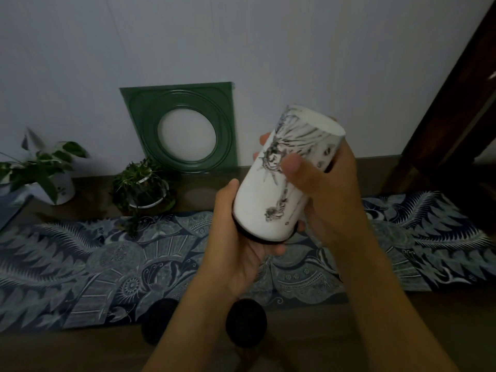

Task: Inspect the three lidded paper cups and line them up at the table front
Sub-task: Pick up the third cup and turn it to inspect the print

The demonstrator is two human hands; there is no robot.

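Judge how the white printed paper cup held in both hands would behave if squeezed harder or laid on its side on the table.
The paper cup, tilted with its dark lid cupped by the left hand, probably has thin walls that dent under a hard squeeze. The right hand wraps it easily, suggesting it is light. Being round and tapered, it would likely roll in a curve.

Dark wooden worktop [308, 342] against pale wall. Blue-and-white patterned cloth runner [88, 267] spread across middle. Behind runner: two potted plants [143, 183] [44, 173], green square frame [181, 130] leaning on wall. Two black-lidded cups [246, 322] [158, 319] at front edge, side by side.
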